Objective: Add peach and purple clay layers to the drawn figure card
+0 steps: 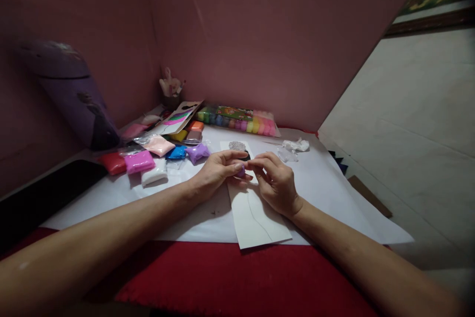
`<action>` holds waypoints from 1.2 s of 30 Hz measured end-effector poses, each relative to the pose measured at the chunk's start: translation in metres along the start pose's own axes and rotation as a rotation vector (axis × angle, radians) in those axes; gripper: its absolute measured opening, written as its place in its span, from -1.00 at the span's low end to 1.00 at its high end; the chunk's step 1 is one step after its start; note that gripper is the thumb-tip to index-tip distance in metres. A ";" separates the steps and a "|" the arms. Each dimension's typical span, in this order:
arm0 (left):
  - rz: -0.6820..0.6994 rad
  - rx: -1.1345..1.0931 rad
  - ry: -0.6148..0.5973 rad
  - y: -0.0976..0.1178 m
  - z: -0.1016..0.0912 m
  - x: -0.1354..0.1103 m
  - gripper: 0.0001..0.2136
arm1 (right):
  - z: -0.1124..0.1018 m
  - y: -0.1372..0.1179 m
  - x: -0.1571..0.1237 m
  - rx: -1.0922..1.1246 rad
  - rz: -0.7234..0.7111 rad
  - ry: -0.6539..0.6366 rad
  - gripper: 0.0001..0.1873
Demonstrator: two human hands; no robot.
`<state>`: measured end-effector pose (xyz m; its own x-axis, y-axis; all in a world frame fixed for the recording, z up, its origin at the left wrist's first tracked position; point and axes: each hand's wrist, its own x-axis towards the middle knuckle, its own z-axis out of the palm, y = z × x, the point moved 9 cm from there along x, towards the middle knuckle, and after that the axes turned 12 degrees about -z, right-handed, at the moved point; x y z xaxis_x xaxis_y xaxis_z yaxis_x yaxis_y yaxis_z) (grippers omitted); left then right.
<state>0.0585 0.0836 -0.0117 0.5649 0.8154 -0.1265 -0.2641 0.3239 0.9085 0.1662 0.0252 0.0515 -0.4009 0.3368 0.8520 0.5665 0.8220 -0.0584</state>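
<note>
My left hand (pixel 218 171) is closed around a small lump of purple clay (pixel 241 171), held between thumb and fingers. Right beside it, my right hand (pixel 276 178) has thumb and forefinger pinched together close to the lump; whatever is between those fingertips is too small to make out. Both hands are above a long cream card (pixel 260 223) that bears a thin curved line. At the card's far end is a grey textured patch (pixel 237 146) with a black area beside it, partly hidden by my fingers.
Left of the hands lie several colored clay packets, among them a purple packet (pixel 198 153) and a pink packet (pixel 140 161). A long bag of colored clay (pixel 237 120) lies along the wall. Crumpled clear plastic (pixel 291 150) is at right. A purple container (pixel 74 94) stands far left.
</note>
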 end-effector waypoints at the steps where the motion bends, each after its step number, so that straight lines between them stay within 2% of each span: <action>1: -0.007 0.009 -0.003 -0.001 0.001 0.000 -0.60 | 0.000 0.000 0.000 -0.001 0.000 0.002 -0.84; 4: -0.015 0.016 -0.005 -0.001 0.003 -0.001 -0.57 | -0.001 0.000 0.000 -0.002 0.002 0.010 -0.84; 10: 0.013 -0.024 0.024 0.005 0.002 -0.002 -0.67 | -0.001 -0.001 0.000 0.000 -0.017 0.023 -0.84; 19: 0.010 -0.063 0.019 0.003 0.000 -0.002 -0.71 | -0.002 -0.002 0.000 -0.019 -0.012 0.019 -0.85; 25: 0.019 -0.023 0.007 0.002 0.001 -0.001 -0.78 | -0.002 -0.001 -0.001 -0.023 -0.015 0.015 -0.83; 31: 0.033 -0.041 0.060 0.005 -0.003 -0.001 -0.83 | -0.001 0.000 -0.001 -0.019 -0.012 0.011 -0.84; 36: 0.024 0.014 0.054 0.005 -0.001 -0.001 -0.79 | -0.001 -0.001 0.000 -0.018 -0.014 0.012 -0.84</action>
<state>0.0556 0.0850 -0.0079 0.5154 0.8476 -0.1258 -0.2658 0.2977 0.9169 0.1668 0.0240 0.0522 -0.4006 0.3199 0.8586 0.5735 0.8183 -0.0373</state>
